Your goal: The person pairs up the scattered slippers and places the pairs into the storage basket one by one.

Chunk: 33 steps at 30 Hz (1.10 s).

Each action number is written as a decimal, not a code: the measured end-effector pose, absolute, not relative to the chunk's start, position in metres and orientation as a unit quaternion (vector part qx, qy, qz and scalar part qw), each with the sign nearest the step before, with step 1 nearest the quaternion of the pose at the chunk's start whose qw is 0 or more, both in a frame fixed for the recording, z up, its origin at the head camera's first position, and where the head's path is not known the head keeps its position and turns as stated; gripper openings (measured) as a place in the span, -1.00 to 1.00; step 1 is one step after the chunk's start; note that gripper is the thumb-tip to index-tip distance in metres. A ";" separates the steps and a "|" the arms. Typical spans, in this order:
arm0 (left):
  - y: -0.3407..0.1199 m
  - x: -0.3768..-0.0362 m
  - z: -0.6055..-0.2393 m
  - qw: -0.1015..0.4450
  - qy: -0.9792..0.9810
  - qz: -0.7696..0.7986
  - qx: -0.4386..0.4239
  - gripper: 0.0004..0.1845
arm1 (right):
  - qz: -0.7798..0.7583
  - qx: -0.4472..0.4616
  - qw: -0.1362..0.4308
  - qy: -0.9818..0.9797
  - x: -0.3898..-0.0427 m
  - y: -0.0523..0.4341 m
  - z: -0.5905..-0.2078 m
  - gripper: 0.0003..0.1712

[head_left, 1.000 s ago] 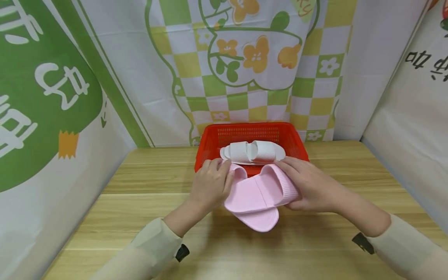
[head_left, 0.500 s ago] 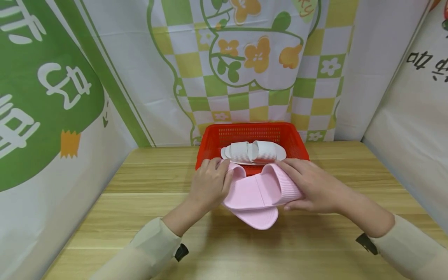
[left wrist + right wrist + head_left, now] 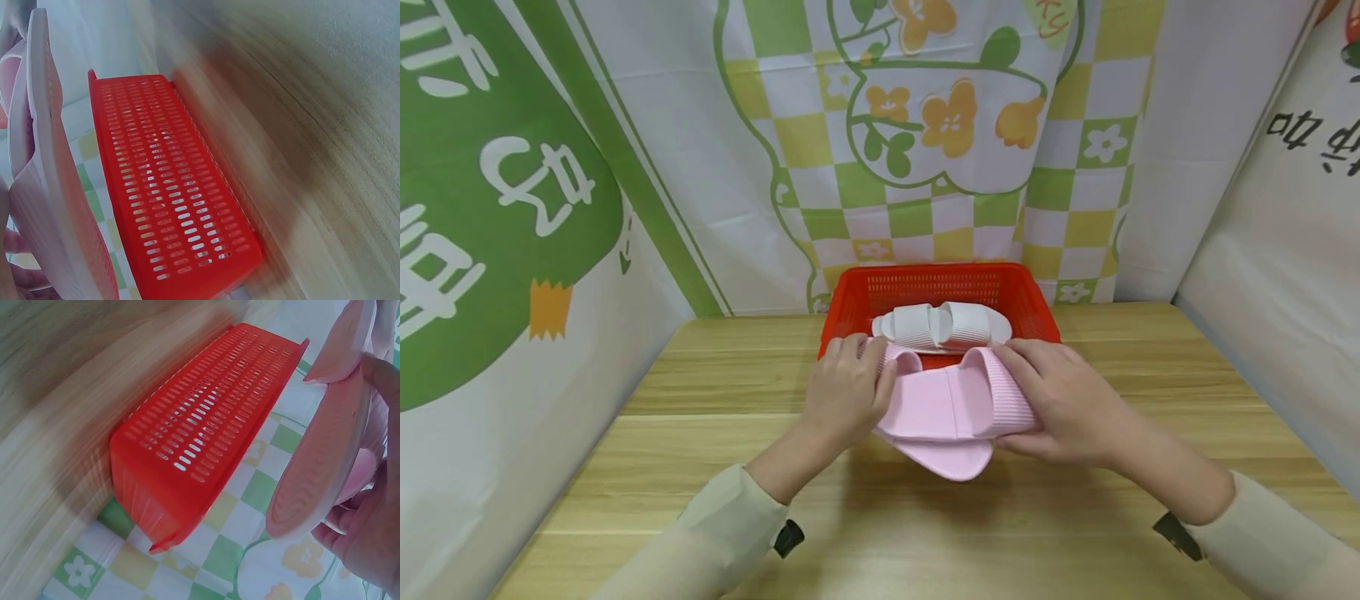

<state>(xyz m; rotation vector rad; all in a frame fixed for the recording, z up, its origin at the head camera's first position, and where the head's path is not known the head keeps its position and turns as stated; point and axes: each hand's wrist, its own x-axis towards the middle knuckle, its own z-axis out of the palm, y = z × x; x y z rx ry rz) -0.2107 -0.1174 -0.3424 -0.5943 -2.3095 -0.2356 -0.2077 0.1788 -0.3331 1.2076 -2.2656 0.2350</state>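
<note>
Two pink slippers [image 3: 936, 412] are stacked and held in the air just in front of a red perforated basket [image 3: 850, 308]. My left hand [image 3: 848, 392] grips their left end, and my right hand [image 3: 1060, 400] grips the ribbed strap at the right end. A pair of white slippers [image 3: 942, 326] lies inside the basket. The left wrist view shows a pink slipper sole [image 3: 47, 187] beside the basket wall [image 3: 169, 187]. The right wrist view shows the pink soles [image 3: 319, 481] in my fingers [image 3: 369, 525] near the basket [image 3: 200, 431].
The basket stands at the back of a wooden table [image 3: 700, 467]. Printed cloth panels close it in at the back [image 3: 925, 150], the left [image 3: 497, 250] and the right [image 3: 1285, 233]. Bare wood lies on both sides of the basket and in front of the hands.
Both hands have lifted the pink slippers slightly and carried them toward the basket. The lower slipper's toe has risen from the table.
</note>
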 end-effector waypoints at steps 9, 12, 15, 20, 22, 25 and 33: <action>-0.119 -0.212 -0.339 0.355 -0.905 -0.082 -0.220 -0.71 | 0.094 0.422 0.293 -0.853 -0.205 0.176 -0.333 0.08; -0.119 -0.212 -0.338 0.357 -0.905 -0.074 -0.218 -0.69 | 0.099 0.417 0.299 -0.852 -0.204 0.173 -0.334 0.09; -0.119 -0.213 -0.337 0.364 -0.904 -0.068 -0.214 -0.67 | 0.104 0.411 0.304 -0.853 -0.202 0.170 -0.335 0.10; -0.121 -0.212 -0.336 0.371 -0.902 -0.067 -0.210 -0.65 | 0.116 0.405 0.306 -0.853 -0.200 0.165 -0.337 0.11; -0.121 -0.212 -0.336 0.373 -0.901 -0.068 -0.213 -0.65 | 0.121 0.405 0.305 -0.853 -0.199 0.163 -0.337 0.11; -0.122 -0.213 -0.336 0.380 -0.896 -0.069 -0.218 -0.65 | 0.121 0.403 0.305 -0.854 -0.198 0.162 -0.337 0.12; -0.122 -0.215 -0.338 0.386 -0.895 -0.066 -0.216 -0.62 | 0.112 0.389 0.311 -0.860 -0.195 0.158 -0.339 0.15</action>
